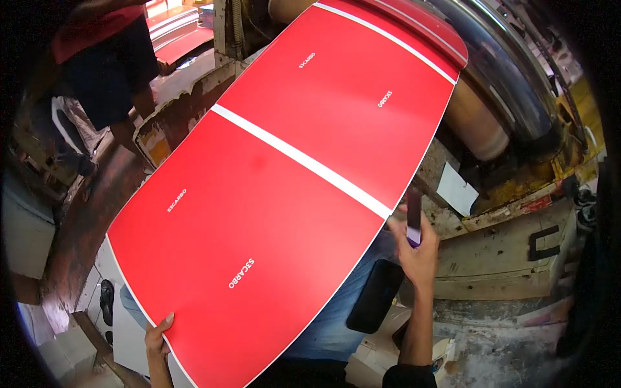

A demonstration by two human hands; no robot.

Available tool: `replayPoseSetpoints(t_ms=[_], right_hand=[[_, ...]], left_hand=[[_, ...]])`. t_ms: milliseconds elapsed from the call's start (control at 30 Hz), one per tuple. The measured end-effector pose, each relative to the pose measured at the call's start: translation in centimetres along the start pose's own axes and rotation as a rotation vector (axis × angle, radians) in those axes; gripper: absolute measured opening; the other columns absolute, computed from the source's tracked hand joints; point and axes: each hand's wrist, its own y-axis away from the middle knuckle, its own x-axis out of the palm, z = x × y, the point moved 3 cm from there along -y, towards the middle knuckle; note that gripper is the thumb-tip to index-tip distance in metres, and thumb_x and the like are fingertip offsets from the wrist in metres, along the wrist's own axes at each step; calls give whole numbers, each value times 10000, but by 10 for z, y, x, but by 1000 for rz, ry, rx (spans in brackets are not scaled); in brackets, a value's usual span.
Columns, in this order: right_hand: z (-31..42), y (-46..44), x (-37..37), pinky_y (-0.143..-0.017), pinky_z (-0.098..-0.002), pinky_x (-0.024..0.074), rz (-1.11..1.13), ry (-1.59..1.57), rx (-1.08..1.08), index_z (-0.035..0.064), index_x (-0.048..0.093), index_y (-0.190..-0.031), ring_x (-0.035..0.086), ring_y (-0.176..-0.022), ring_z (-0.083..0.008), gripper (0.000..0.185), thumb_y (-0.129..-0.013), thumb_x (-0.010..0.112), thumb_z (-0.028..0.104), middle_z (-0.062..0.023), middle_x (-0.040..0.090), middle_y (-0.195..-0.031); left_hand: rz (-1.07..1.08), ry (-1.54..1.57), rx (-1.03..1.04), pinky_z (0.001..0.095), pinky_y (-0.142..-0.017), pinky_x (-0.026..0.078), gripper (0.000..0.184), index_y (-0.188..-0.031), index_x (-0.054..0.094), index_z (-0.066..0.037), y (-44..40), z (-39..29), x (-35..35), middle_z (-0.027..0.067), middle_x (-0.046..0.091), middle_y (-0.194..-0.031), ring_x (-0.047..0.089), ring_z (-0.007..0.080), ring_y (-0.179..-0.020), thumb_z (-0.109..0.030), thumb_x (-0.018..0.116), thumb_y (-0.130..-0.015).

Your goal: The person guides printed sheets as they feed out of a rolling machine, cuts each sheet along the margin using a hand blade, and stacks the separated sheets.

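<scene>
A large red printed sheet (259, 213) with white stripes and repeated "S3CARBO" lettering stretches from my lap up to a machine. My left hand (157, 334) grips its lower left edge, thumb on top and fingers underneath. At the sheet's right edge, beside the end of the middle white stripe, is my right hand (419, 255). Its fingers are wrapped round a slim tool (414, 220) with a dark flat upper part and a purple and white lower part; its exact kind is unclear. A black smartphone (374, 296) lies on my jeans (330, 333), just below that hand.
Shiny metal rollers (517, 71) stand at the upper right, with the sheet's far end curving over near them. A white paper (457, 189) rests on the machine frame. Another person (107, 71) in dark shorts stands at the upper left. A black sandal (107, 302) lies at left.
</scene>
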Motion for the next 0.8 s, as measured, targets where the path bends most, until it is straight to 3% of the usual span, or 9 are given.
replayPoseSetpoints(t_ms=[133, 200, 267, 333, 400, 433, 567, 667, 800], right_hand=[[11, 11, -13, -424, -238, 414, 155, -293, 315, -15, 518, -1274, 518, -501, -72, 435, -913, 659, 182, -62, 603, -701], [8, 24, -6, -363, -226, 403, -35, -421, 408, -13, 541, -1271, 529, -504, -62, 322, -999, 505, 156, -64, 616, -739], [-2, 20, 4, -389, -211, 399, -82, -378, 384, -19, 564, -1239, 537, -510, -63, 301, -996, 515, 152, -65, 627, -761], [-13, 19, 16, -534, -290, 459, -195, 123, 27, -74, 550, -1208, 589, -607, -175, 268, -981, 488, 56, -148, 629, -808], [-11, 27, 34, -632, -331, 476, -310, 254, -213, -121, 511, -1217, 602, -750, -249, 292, -965, 487, 26, -221, 602, -909], [-11, 27, 41, -712, -371, 475, -231, 264, -203, -179, 448, -1244, 587, -859, -311, 362, -959, 496, 39, -255, 570, -987], [-32, 17, 53, -733, -374, 468, -294, 295, -231, -157, 424, -1297, 582, -876, -311, 494, -923, 581, 127, -261, 560, -1000], [-45, 13, 54, -738, -446, 485, -220, 65, -119, -199, 383, -1304, 601, -792, -361, 427, -943, 450, 20, -260, 607, -933], [-47, -6, 37, -660, -398, 506, 72, -151, 39, -136, 474, -1288, 613, -662, -285, 391, -933, 484, 30, -229, 639, -873]], left_hand=[[-72, -50, -35, 458, -827, 579, 616, -1365, 342, 63, 13, 0, 12, 240, 570, -1181, 644, 351, -1012, -10, 631, -826], [-119, -39, -14, 463, -824, 581, 632, -1368, 336, 68, 19, 0, 13, 251, 561, -1186, 646, 358, -1001, -4, 629, -813], [-118, -107, -17, 463, -862, 560, 655, -1372, 341, 64, 24, -4, 19, 238, 560, -1213, 634, 349, -1035, -35, 647, -801], [-116, -172, -18, 462, -899, 538, 680, -1375, 346, 60, 28, -10, 25, 225, 559, -1239, 623, 341, -1069, -66, 665, -788], [-54, -83, 16, 485, -840, 572, 638, -1370, 345, 68, 29, -12, 27, 265, 551, -1202, 629, 378, -1027, -3, 629, -803], [-56, -85, 13, 485, -840, 572, 638, -1370, 345, 68, 31, -13, 29, 265, 551, -1202, 629, 378, -1027, -3, 629, -803], [-179, -164, -97, 481, -868, 560, 619, -1361, 366, 71, 33, -23, 41, 248, 560, -1215, 624, 363, -1046, 14, 638, -807], [-178, -182, -95, 480, -871, 559, 619, -1361, 367, 70, 36, -25, 48, 247, 561, -1215, 624, 362, -1046, 15, 640, -807], [-198, -208, -100, 479, -875, 557, 619, -1361, 369, 69, 42, -31, 50, 245, 562, -1216, 624, 359, -1047, 18, 642, -807]])
